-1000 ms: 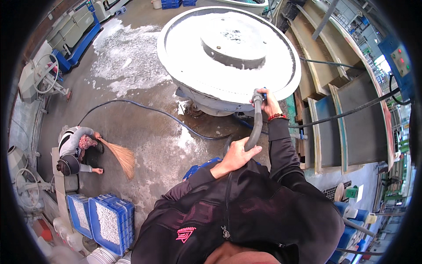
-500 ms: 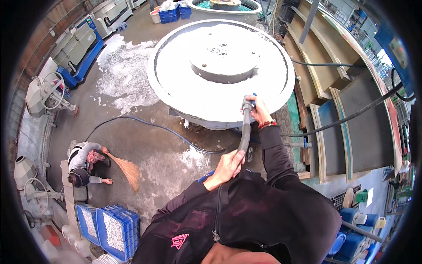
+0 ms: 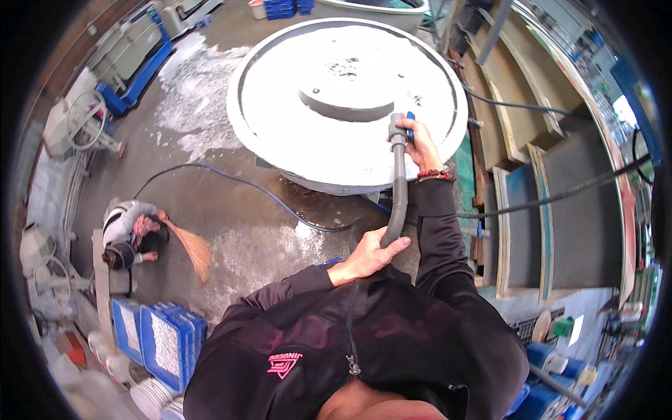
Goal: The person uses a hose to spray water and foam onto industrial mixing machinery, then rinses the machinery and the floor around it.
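Head view, from where I'm standing: grey hose [image 3: 400,189] is the thing in hand, smooth, thick and round, running nearly straight between the two hands, then curving near the left one. Its upper end carries a lighter grey valve fitting [image 3: 397,131] with a blue lever [image 3: 411,124].

Right hand [image 3: 424,148]: fingers closed around the fitting, just beside the lever. Left hand [image 3: 371,255]: gripping the hose lower down, thumb laid forward; its fingertips are partly hidden. The fitting sits over the near side of the big round tub [image 3: 241,119], apart from its raised center disc [image 3: 346,105].

Containers: the tub, under and beyond the right fingers, is pale-rimmed, full of white foam. Farther beyond them, a second round tub [image 3: 413,19], greenish contents, cut off by the view's edge. Well left of the left fingers and nearer the body, blue crate [image 3: 190,339] holding small white pieces; narrower-looking blue crate [image 3: 119,315] beside it, whitish fill too. White buckets [image 3: 149,400] behind those, contents unclear. Right of the right fingers, wooden bins [image 3: 498,262] with dark flat panels. Far left of the left fingers, a crouching co-worker [image 3: 126,224] grips a straw broom [image 3: 192,253].
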Demonstrator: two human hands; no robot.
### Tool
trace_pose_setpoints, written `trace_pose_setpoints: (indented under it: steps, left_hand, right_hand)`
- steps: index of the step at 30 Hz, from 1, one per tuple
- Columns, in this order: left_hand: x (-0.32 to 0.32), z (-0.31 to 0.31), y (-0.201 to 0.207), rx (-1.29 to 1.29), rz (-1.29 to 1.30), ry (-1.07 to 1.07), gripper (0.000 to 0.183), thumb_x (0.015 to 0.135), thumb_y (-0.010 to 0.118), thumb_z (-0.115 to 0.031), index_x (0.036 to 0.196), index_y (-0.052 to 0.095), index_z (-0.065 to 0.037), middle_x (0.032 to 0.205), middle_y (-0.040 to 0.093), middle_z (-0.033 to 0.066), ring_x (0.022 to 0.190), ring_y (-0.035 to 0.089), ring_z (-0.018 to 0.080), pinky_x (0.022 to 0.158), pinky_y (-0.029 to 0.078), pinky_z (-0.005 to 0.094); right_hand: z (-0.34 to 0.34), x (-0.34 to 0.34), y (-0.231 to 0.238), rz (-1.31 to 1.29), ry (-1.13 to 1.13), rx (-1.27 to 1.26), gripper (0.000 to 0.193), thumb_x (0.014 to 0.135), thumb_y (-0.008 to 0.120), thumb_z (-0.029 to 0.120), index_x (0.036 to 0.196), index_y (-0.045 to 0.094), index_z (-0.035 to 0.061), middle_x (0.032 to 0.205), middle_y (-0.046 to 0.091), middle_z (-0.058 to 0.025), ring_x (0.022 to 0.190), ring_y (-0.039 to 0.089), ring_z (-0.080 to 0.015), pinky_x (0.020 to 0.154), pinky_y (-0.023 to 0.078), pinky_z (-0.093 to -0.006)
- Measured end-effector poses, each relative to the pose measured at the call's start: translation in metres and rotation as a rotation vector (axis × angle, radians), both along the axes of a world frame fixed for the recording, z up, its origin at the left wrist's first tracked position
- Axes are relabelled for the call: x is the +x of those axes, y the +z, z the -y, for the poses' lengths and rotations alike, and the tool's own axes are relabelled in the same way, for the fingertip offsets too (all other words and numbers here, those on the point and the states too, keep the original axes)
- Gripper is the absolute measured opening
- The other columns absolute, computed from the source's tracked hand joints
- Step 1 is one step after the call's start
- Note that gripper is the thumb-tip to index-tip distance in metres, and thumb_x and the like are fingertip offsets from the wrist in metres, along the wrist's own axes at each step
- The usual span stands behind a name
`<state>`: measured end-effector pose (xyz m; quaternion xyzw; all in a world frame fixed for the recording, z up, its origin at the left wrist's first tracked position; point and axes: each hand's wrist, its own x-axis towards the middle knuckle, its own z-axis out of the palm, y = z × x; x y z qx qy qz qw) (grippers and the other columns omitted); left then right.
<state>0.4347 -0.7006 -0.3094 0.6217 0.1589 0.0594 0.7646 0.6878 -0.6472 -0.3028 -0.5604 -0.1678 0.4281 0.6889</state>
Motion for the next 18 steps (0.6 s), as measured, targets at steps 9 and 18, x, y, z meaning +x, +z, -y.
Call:
trace_pose_setpoints:
  steps: [9, 18]
  left_hand:
    - [0.003, 0.015, -0.005, -0.153, 0.109, 0.199, 0.034, 0.084, 0.054, -0.038, 0.073, 0.045, -0.006, 0.051, 0.037, -0.0050, 0.044, 0.033, 0.0029, 0.040, 0.026, 0.0218]
    - [0.004, 0.025, 0.005, 0.118, 0.023, 0.236, 0.043, 0.081, 0.055, -0.044, 0.079, 0.054, -0.001, 0.056, 0.045, -0.0004, 0.055, 0.040, 0.0064, 0.050, 0.034, 0.0255]
  right_hand:
    - [-0.043, -0.036, 0.010, 0.052, 0.212, -0.040, 0.018, 0.071, 0.053, 0.012, 0.084, 0.047, 0.0005, 0.066, 0.051, -0.0094, 0.054, 0.055, -0.0214, 0.045, 0.048, -0.0380]
    - [-0.010, -0.011, 0.010, -0.004, 0.140, 0.080, 0.027, 0.071, 0.055, 0.011, 0.093, 0.044, -0.0007, 0.070, 0.051, -0.0108, 0.057, 0.056, -0.0251, 0.044, 0.048, -0.0394]
